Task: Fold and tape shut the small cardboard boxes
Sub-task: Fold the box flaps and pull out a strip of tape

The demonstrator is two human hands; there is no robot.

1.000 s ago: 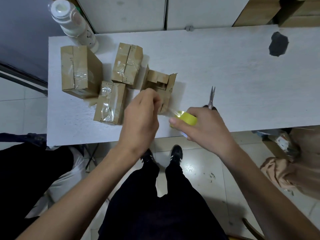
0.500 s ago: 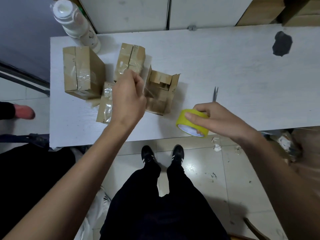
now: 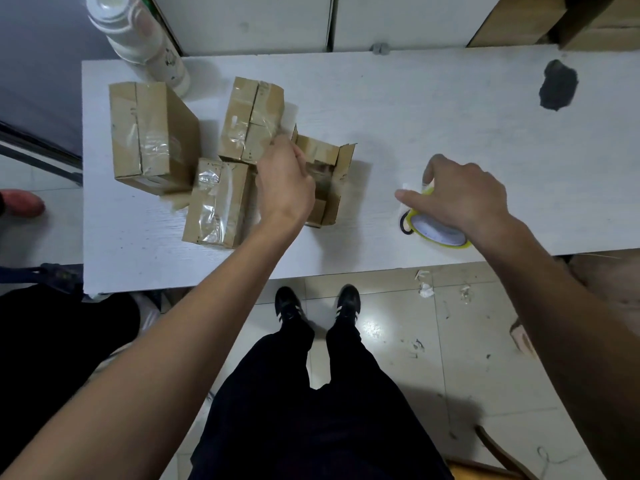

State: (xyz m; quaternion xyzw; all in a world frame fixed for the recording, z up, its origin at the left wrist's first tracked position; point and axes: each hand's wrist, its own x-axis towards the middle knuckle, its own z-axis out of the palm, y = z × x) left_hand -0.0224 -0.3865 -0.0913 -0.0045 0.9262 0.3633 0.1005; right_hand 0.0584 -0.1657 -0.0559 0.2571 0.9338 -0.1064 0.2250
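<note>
An open small cardboard box [image 3: 334, 174] stands mid-table with its flaps up. My left hand [image 3: 285, 183] hovers over its left side, fingers pinched on what looks like a strip of clear tape [image 3: 289, 117] rising at the box's far left corner. My right hand [image 3: 460, 192] rests on top of the yellow tape roll [image 3: 440, 235], which lies near the table's front edge. Three taped-shut boxes sit to the left: a large one [image 3: 152, 136], one behind [image 3: 252, 119] and one in front [image 3: 216, 202].
The black handle of the scissors [image 3: 403, 225] pokes out from under the roll. A white bottle [image 3: 138, 32] stands at the far left corner of the white table [image 3: 415, 116]. A dark patch [image 3: 557, 84] marks the far right. Cardboard cartons [image 3: 554, 22] stand behind.
My right hand carried the tape roll rightwards and set it down on the table over the scissors. My left hand moved with the tape strip from the roll up to the open box.
</note>
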